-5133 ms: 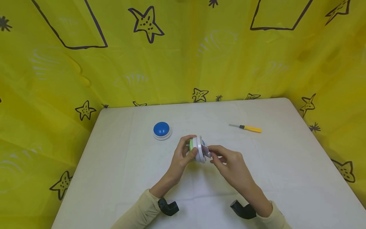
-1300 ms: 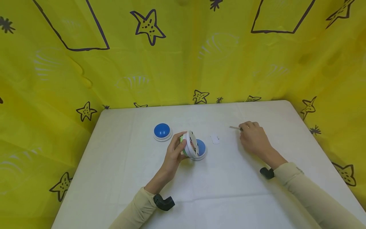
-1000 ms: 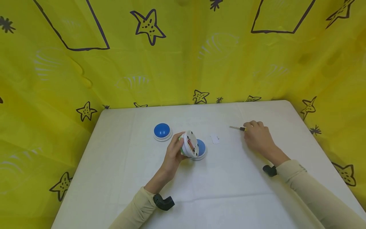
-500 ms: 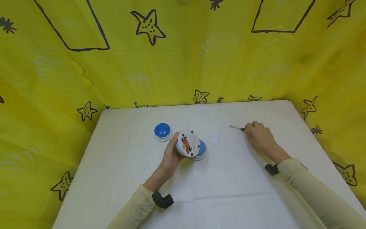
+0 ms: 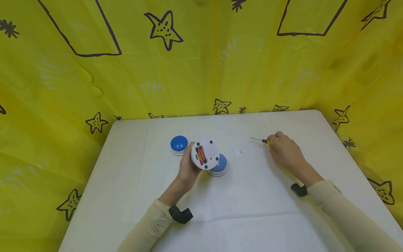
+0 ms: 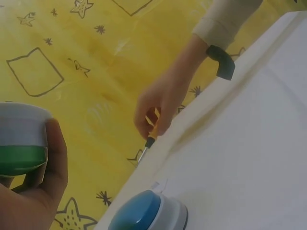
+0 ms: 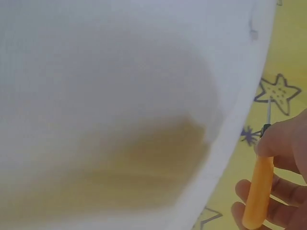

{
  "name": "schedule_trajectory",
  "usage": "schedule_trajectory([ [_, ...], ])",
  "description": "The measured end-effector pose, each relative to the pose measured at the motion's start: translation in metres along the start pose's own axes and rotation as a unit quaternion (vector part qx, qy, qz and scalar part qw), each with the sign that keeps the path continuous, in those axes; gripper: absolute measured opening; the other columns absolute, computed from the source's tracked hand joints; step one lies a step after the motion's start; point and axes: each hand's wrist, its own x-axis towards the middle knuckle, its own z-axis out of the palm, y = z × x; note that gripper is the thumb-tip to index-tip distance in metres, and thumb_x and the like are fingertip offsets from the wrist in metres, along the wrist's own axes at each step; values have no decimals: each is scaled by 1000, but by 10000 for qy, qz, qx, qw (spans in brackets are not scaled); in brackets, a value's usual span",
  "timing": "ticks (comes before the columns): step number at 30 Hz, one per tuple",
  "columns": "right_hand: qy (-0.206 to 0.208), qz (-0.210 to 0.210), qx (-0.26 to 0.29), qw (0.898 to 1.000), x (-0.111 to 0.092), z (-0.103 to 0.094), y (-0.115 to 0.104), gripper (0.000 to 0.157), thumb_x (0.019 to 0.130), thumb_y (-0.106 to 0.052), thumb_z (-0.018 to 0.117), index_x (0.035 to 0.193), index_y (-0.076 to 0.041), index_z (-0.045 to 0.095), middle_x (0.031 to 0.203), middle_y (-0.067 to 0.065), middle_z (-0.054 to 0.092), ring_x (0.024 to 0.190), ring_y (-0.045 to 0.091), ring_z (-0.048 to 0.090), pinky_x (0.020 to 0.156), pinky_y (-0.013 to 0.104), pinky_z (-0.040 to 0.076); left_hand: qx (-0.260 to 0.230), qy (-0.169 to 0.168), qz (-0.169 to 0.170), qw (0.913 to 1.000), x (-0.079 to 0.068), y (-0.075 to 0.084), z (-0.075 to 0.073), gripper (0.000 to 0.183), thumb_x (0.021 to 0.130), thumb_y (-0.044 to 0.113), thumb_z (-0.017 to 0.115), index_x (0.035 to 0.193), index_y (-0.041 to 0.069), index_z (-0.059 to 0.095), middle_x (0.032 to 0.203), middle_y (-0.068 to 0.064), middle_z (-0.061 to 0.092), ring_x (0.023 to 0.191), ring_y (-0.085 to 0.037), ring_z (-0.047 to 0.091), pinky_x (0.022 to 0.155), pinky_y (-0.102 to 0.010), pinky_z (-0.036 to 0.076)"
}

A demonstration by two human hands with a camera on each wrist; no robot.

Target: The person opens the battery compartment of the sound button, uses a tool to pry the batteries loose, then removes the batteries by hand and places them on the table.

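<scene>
My left hand (image 5: 186, 170) grips a round white push-button device (image 5: 210, 150), its underside turned up toward the head camera. Batteries (image 5: 201, 155) with red and black wrappers lie in the uncovered slot of that underside, near small dark feet and speaker holes. In the left wrist view the device's green button (image 6: 21, 159) points down. My right hand (image 5: 287, 151) holds a screwdriver (image 7: 259, 191) by its yellow handle, the metal shaft pointing left over the table. A small white battery cover (image 5: 237, 152) lies between the hands.
A light-blue push button (image 5: 221, 162) stands on the table just behind and beneath the held device. Farther left is a darker blue push button (image 5: 179, 144). The white table (image 5: 245, 224) meets a yellow patterned curtain (image 5: 195, 70) at the back.
The battery cover has come off and lies on the table. My right hand has gone right and picked up the screwdriver. My left hand has turned the device's underside upward; the light-blue button now stands uncovered.
</scene>
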Motion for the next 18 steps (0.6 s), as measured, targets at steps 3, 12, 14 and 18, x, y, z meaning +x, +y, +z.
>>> schedule_trajectory([
  [3,381,-163,-107,9991,-3,-3,-9,24,93,-2,67,117,2,67,108,24,64,85,38,64,69,52,53,-13,50,53,10000,4,0,-1,71,108,55,14,162,13,30,161,-16,40,143,-28,45,118,-44,43],
  [12,1166,-391,-151,9923,-13,-15,-41,23,89,-3,68,112,3,69,103,21,67,84,39,65,65,53,50,-86,173,81,9998,19,1,-5,69,108,55,16,160,13,35,159,-16,43,141,-27,49,119,-47,43],
  [14,1322,-430,-114,9902,-16,-17,-48,24,89,-2,67,112,3,69,102,20,67,84,39,64,65,51,48,-184,264,18,9995,22,1,-6,68,108,54,16,159,14,37,159,-15,44,141,-27,49,120,-47,43],
  [18,1649,-481,-27,9851,-20,-20,-63,25,88,-1,65,112,3,70,101,20,67,82,38,63,63,48,46,-364,362,-66,9987,27,3,-7,66,108,53,16,160,16,36,161,-13,43,144,-30,47,123,-51,39],
])
